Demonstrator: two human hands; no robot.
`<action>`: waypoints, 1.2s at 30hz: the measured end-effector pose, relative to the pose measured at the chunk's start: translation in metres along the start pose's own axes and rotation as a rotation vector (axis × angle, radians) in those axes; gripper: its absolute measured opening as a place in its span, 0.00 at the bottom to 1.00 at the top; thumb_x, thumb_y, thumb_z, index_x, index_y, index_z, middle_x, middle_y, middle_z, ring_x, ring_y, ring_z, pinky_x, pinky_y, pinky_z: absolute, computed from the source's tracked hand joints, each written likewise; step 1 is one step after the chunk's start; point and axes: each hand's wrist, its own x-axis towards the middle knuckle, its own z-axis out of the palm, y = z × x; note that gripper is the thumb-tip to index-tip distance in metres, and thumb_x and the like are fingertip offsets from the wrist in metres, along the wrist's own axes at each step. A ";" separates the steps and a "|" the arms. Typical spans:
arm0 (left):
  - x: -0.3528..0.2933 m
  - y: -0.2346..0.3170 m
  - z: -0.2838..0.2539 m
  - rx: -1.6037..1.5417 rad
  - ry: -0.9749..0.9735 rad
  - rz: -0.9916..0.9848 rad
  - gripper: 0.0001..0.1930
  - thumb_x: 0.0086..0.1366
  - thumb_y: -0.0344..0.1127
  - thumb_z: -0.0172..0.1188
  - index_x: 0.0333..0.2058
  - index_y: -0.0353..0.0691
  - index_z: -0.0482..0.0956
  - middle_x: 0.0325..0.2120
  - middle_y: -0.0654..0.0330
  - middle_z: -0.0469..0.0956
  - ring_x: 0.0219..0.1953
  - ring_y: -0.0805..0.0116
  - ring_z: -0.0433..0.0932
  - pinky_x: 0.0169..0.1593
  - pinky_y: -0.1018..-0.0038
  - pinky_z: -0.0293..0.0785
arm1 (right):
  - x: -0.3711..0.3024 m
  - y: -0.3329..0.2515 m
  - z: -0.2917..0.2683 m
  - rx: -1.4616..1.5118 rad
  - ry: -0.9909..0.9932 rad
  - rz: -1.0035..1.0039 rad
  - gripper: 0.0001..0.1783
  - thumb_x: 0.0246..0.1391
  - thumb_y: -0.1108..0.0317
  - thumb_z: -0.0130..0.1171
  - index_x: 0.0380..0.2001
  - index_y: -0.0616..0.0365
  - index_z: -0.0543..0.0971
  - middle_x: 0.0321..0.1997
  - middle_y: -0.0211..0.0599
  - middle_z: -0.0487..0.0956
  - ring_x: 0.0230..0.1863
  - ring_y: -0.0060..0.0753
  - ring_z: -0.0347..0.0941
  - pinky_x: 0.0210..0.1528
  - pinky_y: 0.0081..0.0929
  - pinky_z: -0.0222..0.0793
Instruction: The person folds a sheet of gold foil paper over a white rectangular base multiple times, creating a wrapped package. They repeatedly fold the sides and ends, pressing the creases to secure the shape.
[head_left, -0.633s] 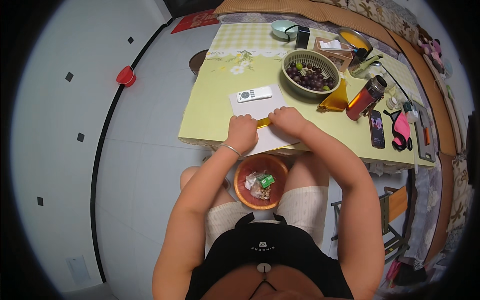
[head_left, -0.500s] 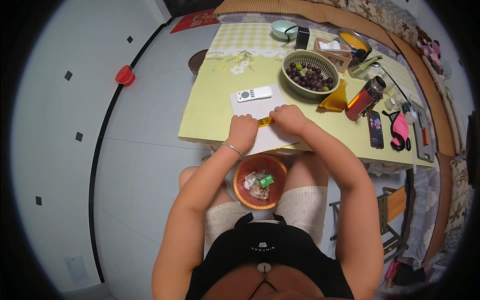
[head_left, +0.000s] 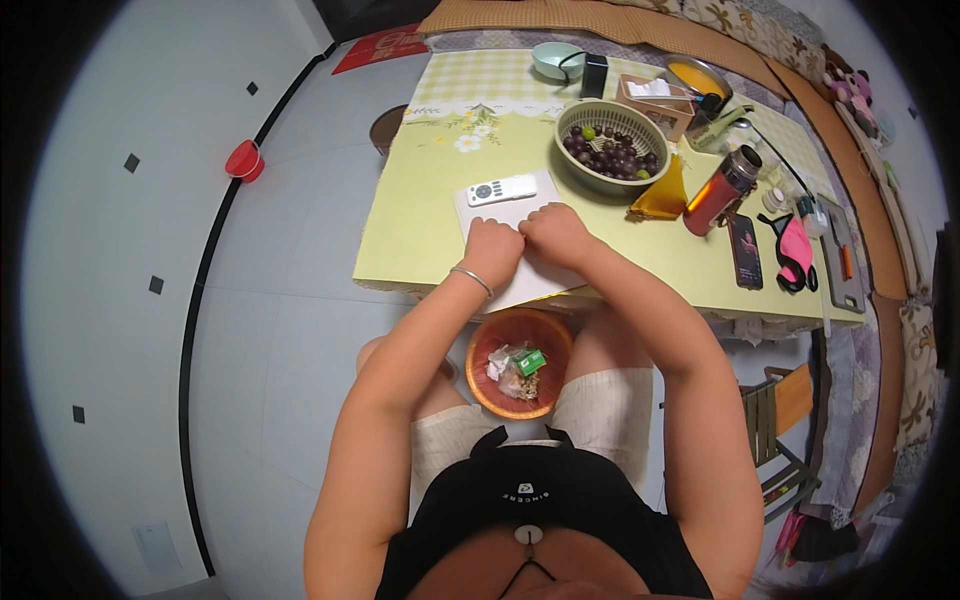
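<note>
My left hand (head_left: 493,253) and my right hand (head_left: 557,237) meet, knuckles up, over a white sheet (head_left: 530,287) near the table's front edge. Both are closed. The gold foil strip seen between them a moment ago is now hidden by the fingers. A thin gold line (head_left: 552,297) shows along the sheet's near edge. Just beyond my hands, a white remote control (head_left: 502,189) lies on the sheet's far part. To the right of it stands a green-grey basin (head_left: 598,182) with a strainer of dark grapes (head_left: 612,155). Beside that is a folded gold piece (head_left: 662,192).
A red thermos (head_left: 718,195), a phone (head_left: 745,252) and a pink-and-black item (head_left: 795,255) occupy the table's right side. Farther back are a tissue box (head_left: 655,105) and a pale bowl (head_left: 557,60). A brown bin (head_left: 476,375) with rubbish stands between my knees.
My hands have drawn together, so the gold strip that showed between them no longer does. The view has shifted slightly.
</note>
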 end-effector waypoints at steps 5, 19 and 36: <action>0.002 -0.006 0.007 -0.076 0.024 -0.036 0.07 0.57 0.36 0.60 0.26 0.46 0.86 0.25 0.57 0.84 0.31 0.56 0.82 0.39 0.60 0.75 | -0.016 -0.002 0.000 -0.024 0.152 -0.076 0.09 0.49 0.61 0.62 0.32 0.51 0.83 0.31 0.34 0.82 0.35 0.43 0.79 0.47 0.40 0.71; 0.019 -0.005 -0.006 -0.165 0.156 -0.162 0.07 0.57 0.31 0.58 0.27 0.41 0.86 0.27 0.51 0.83 0.33 0.50 0.84 0.37 0.58 0.80 | -0.007 0.025 0.012 0.101 0.231 0.104 0.05 0.47 0.67 0.58 0.22 0.49 0.82 0.25 0.38 0.81 0.31 0.45 0.79 0.37 0.41 0.74; 0.015 -0.054 -0.115 -0.748 0.480 -0.022 0.09 0.57 0.20 0.60 0.37 0.33 0.84 0.32 0.53 0.84 0.34 0.61 0.84 0.41 0.70 0.79 | -0.037 0.043 0.013 0.664 0.550 0.447 0.67 0.38 0.60 0.79 0.75 0.58 0.47 0.75 0.50 0.59 0.74 0.55 0.56 0.74 0.38 0.55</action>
